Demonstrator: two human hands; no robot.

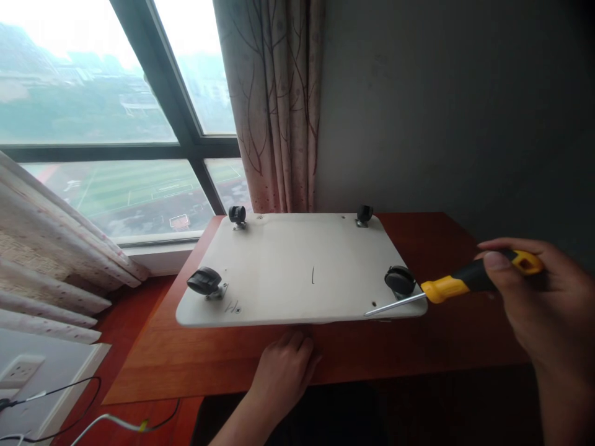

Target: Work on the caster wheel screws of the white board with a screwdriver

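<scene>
A white board (288, 266) with rounded corners lies flat on the table, black casters upward. Casters stand at the front left (204, 282), front right (400, 280), back left (237, 215) and back right (365, 214). My right hand (548, 285) is closed around a yellow and black screwdriver (446, 288). Its shaft points left, and the tip appears over the board's front right edge, near a dark hole (374, 303); contact cannot be made out. My left hand (288, 359), fingers curled, rests at the middle of the board's front edge. What those fingers hold, if anything, is hidden.
The reddish wooden table (186, 365) stands against a grey wall (441, 111). A window (83, 93) and patterned curtains (279, 105) are behind and left. Cables (105, 418) hang near a wall socket (23, 370) at the lower left.
</scene>
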